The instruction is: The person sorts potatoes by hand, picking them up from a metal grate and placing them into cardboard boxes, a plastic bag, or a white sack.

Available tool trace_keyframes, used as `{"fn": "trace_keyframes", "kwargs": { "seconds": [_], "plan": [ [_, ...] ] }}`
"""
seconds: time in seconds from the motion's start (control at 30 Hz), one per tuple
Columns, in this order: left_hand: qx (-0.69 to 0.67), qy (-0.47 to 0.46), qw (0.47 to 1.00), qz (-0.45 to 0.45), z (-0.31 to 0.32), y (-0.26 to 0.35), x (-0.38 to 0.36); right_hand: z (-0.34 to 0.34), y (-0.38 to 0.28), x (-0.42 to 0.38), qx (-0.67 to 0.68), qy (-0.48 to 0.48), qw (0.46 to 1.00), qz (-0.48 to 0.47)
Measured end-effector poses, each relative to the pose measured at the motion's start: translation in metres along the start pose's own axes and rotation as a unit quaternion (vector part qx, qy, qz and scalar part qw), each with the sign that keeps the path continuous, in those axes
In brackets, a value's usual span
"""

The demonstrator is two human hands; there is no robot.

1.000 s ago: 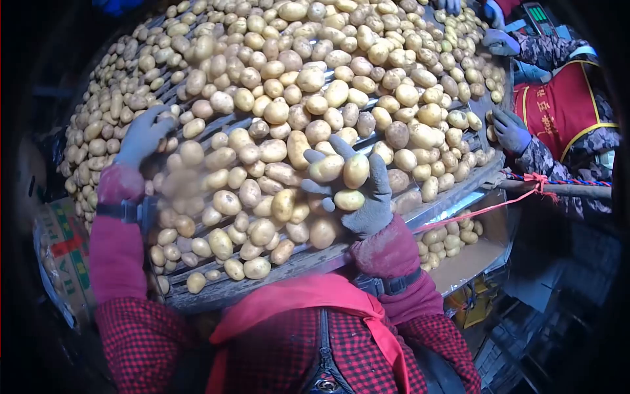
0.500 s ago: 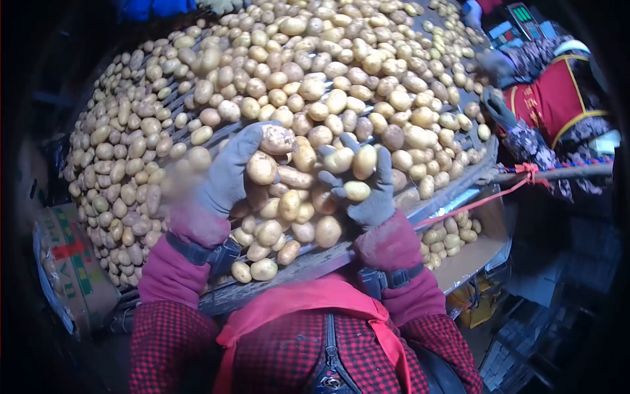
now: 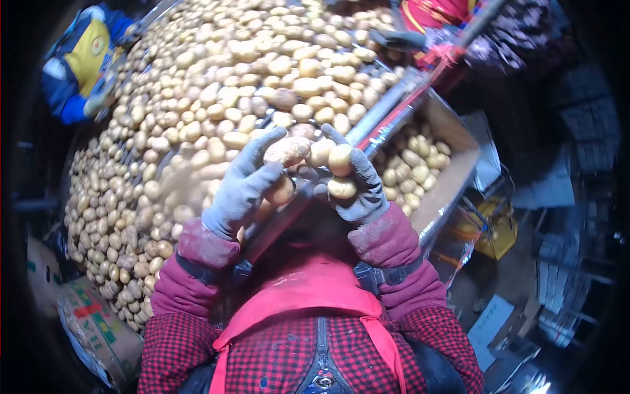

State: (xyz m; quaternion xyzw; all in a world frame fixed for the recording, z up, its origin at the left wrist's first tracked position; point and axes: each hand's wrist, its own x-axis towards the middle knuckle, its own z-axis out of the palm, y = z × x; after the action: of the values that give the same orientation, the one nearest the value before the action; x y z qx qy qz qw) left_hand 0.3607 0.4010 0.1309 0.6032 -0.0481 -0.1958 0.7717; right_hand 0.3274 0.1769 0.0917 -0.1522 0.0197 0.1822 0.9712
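Both my hands wear grey gloves and are raised near the front edge of a sorting table heaped with potatoes (image 3: 230, 95). My left hand (image 3: 239, 187) curls around a brownish, soil-marked potato (image 3: 287, 151) and a rounder potato (image 3: 280, 190) below it. In my right hand (image 3: 363, 190) several pale yellow potatoes are gripped, among them an upper one (image 3: 340, 159) and a lower one (image 3: 342, 188). The two handfuls are close together, almost touching.
An open cardboard box (image 3: 453, 164) holding potatoes stands right of the table's metal edge (image 3: 387, 115). A printed carton (image 3: 102, 328) is at lower left. One co-worker in a yellow and blue top (image 3: 92, 56) is at far left, another in red (image 3: 433, 13) at top right.
My view and body have turned right, toward the box. Both hands have come off the heap to the table edge, closer together, still holding potatoes.
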Motion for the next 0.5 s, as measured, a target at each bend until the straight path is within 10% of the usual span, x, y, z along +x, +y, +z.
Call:
{"fn": "trace_keyframes", "kwargs": {
  "seconds": [0.13, 0.2, 0.23, 0.5],
  "plan": [
    [0.024, -0.119, 0.991, -0.05, 0.06, -0.022, 0.005, -0.033, -0.022, -0.07, -0.039, 0.084, 0.994, -0.051],
    [0.052, -0.156, 0.985, -0.051, 0.087, -0.038, 0.008, -0.035, -0.024, -0.107, -0.309, 0.077, 0.923, -0.215],
    [0.077, -0.172, 0.981, -0.043, 0.102, -0.045, 0.009, -0.027, -0.041, -0.125, -0.048, 0.152, 0.985, -0.073],
    [0.091, -0.304, 0.941, -0.122, 0.212, -0.091, -0.002, -0.053, -0.042, -0.252, -0.028, 0.174, 0.952, -0.251]
  ]
}}
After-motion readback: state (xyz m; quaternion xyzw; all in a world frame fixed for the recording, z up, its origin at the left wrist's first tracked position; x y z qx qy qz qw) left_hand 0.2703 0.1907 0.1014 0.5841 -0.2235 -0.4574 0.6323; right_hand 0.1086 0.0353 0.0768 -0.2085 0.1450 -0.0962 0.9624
